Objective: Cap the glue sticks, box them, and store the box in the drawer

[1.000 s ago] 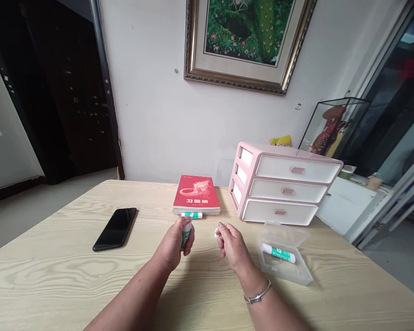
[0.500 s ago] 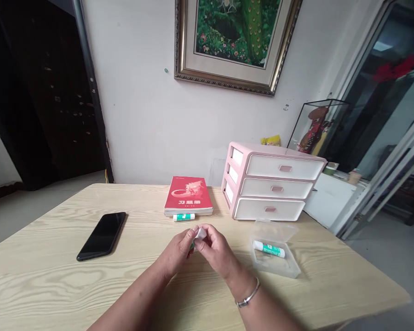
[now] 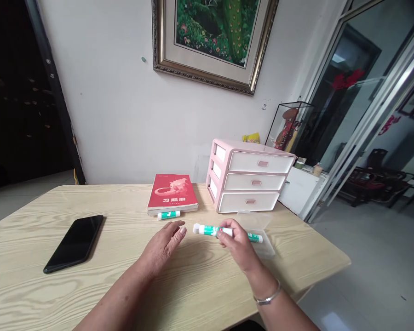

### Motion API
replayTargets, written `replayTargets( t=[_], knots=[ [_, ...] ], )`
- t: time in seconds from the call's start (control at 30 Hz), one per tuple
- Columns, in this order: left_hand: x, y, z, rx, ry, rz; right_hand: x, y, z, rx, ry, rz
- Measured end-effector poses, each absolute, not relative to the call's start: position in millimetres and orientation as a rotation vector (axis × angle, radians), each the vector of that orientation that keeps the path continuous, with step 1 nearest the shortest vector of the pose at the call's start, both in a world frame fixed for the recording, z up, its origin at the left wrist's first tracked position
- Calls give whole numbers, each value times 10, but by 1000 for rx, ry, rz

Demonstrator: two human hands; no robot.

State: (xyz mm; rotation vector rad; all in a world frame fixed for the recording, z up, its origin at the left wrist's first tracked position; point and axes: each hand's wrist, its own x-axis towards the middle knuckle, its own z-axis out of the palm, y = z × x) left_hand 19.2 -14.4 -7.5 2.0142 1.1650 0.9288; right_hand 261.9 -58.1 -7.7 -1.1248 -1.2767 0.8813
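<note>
Head view: right-hand fingers (image 3: pixel 221 234) are pinching a capped green-and-white glue stick (image 3: pixel 210 231), while the left hand (image 3: pixel 160 248), now parted from it, is resting open and empty just left.

Chinese title on red book cover (image 3: pixel 171 194), tube label (image 3: pixel 211 231) too small to read

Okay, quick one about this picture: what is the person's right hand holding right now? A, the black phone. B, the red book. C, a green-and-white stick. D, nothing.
C. The right hand grips a green-and-white stick between its fingers, with the white end pointing toward the left.
</note>
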Motion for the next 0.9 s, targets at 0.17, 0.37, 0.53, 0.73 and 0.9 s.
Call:
replayTargets(
  t=[0.17, 0.37, 0.53, 0.73, 0.9],
  knots=[
    [209, -162, -45, 2060, 1122, 903, 3269, -836, 45, -1350, -1224, 639],
    [206, -143, -45, 2043, 1133, 901, 3784, -914, 237, -1898, -1507, 92],
    [199, -134, -56, 1999, 1149, 868, 3762, -758, 217, -2137, -1902, -146],
    [173, -106, -98, 1986, 1148, 852, 3648, -533, 121, -2209, -2069, 11],
    [176, -99, -121, 2028, 1134, 843, 3675, -486, 61, -2192, -1999, 98]
  ],
)
